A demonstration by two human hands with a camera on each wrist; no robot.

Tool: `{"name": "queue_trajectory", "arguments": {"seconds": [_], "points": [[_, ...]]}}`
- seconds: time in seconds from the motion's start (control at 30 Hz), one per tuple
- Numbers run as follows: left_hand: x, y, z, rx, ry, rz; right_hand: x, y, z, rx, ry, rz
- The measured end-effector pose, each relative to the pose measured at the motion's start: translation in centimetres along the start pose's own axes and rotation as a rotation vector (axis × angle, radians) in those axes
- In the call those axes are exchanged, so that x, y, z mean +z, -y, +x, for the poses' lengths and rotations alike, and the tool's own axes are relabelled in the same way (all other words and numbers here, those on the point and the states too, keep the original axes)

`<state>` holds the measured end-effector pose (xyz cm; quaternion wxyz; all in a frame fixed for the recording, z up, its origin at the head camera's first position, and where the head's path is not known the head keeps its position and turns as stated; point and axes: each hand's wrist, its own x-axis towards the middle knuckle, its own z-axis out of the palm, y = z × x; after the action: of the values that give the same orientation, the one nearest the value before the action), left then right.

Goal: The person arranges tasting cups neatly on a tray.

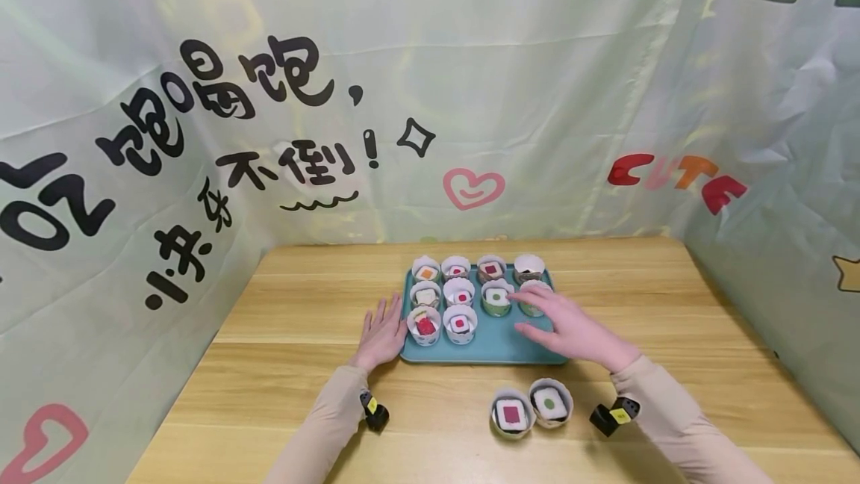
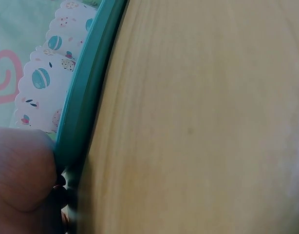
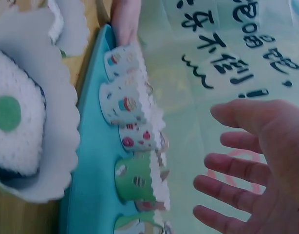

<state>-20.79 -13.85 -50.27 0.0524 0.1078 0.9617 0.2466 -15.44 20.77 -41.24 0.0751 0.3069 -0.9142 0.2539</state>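
A teal tray [image 1: 504, 346] bears several paper cups, each with a small sushi piece inside. My left hand [image 1: 381, 331] lies on the table with fingers extended against the tray's left edge. Over the tray's right side hovers my right hand [image 1: 571, 326], its fingers spread apart and nothing in them. A green cup [image 3: 135, 178] stands on the tray in the right wrist view. Part of the cup at the right of the middle row [image 1: 531, 311] is hidden behind the right hand. The front row has two cups at its left end, one holding a red-topped piece [image 1: 425, 326].
On the table in front of the tray stand two more cups, one with a purple-square sushi piece [image 1: 512, 414], the other with a green-dot piece [image 1: 551, 403]. A printed cloth [image 1: 537, 95] hangs behind and beside the wooden table [image 1: 309, 297].
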Motion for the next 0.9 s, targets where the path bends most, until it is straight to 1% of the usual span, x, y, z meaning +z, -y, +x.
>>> {"name": "queue_trajectory", "arguments": {"seconds": [0.13, 0.27, 0.43, 0.57, 0.67, 0.77, 0.9], "points": [[0.0, 0.0, 0.0, 0.001, 0.000, 0.000, 0.1, 0.9, 0.0, -0.045, 0.090, -0.004], [0.1, 0.0, 0.0, 0.006, -0.009, -0.001, 0.3, 1.6, -0.2, -0.075, 0.190, 0.017], [0.1, 0.0, 0.0, 0.008, -0.010, -0.017, 0.7, 2.5, -0.5, -0.140, 0.307, 0.027], [0.1, 0.0, 0.0, 0.002, -0.005, -0.011, 0.8, 2.9, -0.7, -0.189, 0.396, 0.067], [0.0, -0.1, 0.0, 0.001, -0.004, -0.007, 0.9, 3.1, -0.8, -0.197, 0.469, 0.115], [0.0, -0.1, 0.0, 0.000, -0.004, -0.005, 1.1, 3.2, -0.8, -0.187, 0.538, 0.142], [0.1, 0.0, 0.0, -0.003, -0.003, -0.003, 1.4, 3.4, -0.9, -0.170, 0.600, 0.132]]}}
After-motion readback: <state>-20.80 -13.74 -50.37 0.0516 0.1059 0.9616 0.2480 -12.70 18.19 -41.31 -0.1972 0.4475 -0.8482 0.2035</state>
